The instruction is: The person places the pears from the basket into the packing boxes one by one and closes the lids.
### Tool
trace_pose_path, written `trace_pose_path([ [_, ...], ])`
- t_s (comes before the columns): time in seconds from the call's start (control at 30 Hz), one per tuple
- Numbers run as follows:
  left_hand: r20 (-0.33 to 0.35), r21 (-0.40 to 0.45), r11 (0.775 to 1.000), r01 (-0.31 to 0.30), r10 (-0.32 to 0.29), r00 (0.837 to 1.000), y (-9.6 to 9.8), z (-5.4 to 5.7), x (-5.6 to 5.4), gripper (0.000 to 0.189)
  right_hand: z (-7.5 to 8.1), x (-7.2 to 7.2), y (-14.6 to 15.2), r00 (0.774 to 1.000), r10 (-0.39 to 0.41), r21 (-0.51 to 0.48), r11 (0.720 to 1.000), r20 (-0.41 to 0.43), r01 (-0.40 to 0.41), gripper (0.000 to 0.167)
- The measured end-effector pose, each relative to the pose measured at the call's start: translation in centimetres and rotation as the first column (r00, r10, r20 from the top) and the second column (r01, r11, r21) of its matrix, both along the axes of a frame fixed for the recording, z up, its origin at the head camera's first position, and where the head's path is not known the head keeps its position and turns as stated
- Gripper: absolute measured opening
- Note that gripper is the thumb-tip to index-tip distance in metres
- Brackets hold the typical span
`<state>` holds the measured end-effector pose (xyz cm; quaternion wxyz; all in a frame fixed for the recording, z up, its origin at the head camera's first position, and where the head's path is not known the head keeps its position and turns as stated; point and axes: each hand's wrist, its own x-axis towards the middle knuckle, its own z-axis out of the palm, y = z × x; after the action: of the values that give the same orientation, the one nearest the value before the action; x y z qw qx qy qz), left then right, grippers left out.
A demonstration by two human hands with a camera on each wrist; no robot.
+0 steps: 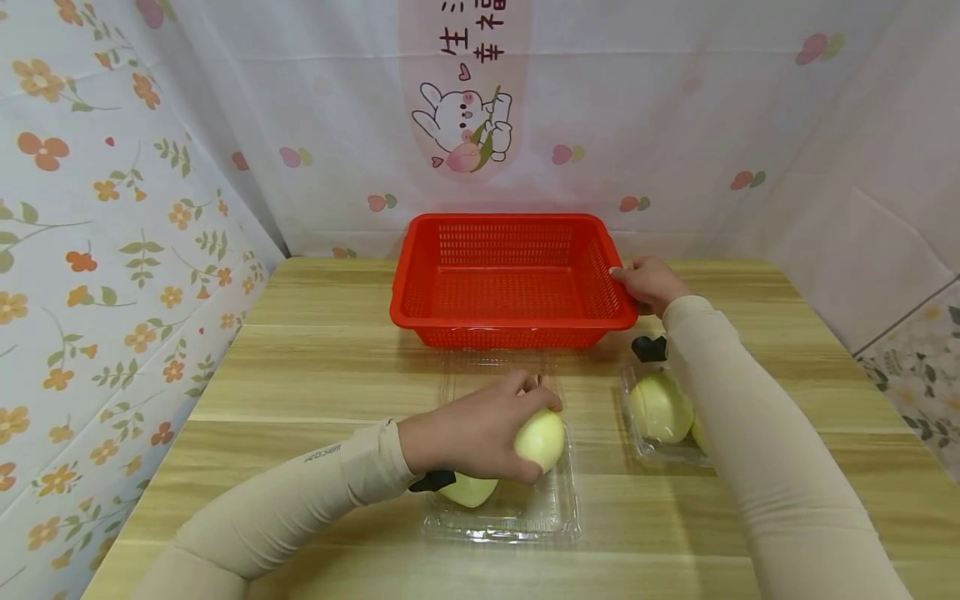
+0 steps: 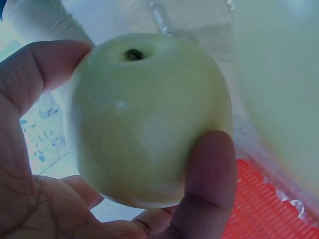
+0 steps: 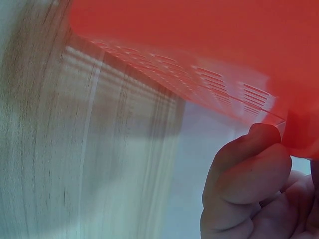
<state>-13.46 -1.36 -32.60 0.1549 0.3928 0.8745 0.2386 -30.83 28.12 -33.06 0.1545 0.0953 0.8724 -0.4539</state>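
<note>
My left hand (image 1: 480,429) grips a pale yellow-green apple (image 1: 542,440) over a clear plastic clamshell box (image 1: 517,529). In the left wrist view, thumb and fingers curl round this apple, and the dark hollow at its end faces up. Another pale apple (image 1: 471,490) sits in the box, partly hidden under the left wrist. At the back of the table stands a red plastic basket (image 1: 517,323) with slotted walls and nothing inside. My right hand (image 1: 651,283) holds its right rim, and the right wrist view shows bent fingers (image 3: 256,174) under the rim.
A second clear box (image 1: 643,448) with pale apples (image 1: 662,408) lies to the right, partly covered by the right forearm. The wood-grain table (image 1: 322,333) meets a white printed cloth (image 1: 315,200) behind the basket. Flowered cloth (image 1: 112,292) hangs at the left.
</note>
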Motion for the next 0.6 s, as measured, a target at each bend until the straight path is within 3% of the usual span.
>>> trace_pose_path([
  [0.3,-0.006,-0.077,0.997,0.000,0.000,1.000,-0.2,-0.4,0.8,0.060,0.1,0.1,-0.1,1.000,-0.005,0.000,1.000,-0.002,0.005,0.029],
  [0.6,-0.053,-0.094,0.994,0.051,-0.056,0.997,0.0,-0.8,1.2,0.061,0.2,0.3,-0.1,1.000,0.005,-0.001,1.000,-0.010,-0.005,0.031],
])
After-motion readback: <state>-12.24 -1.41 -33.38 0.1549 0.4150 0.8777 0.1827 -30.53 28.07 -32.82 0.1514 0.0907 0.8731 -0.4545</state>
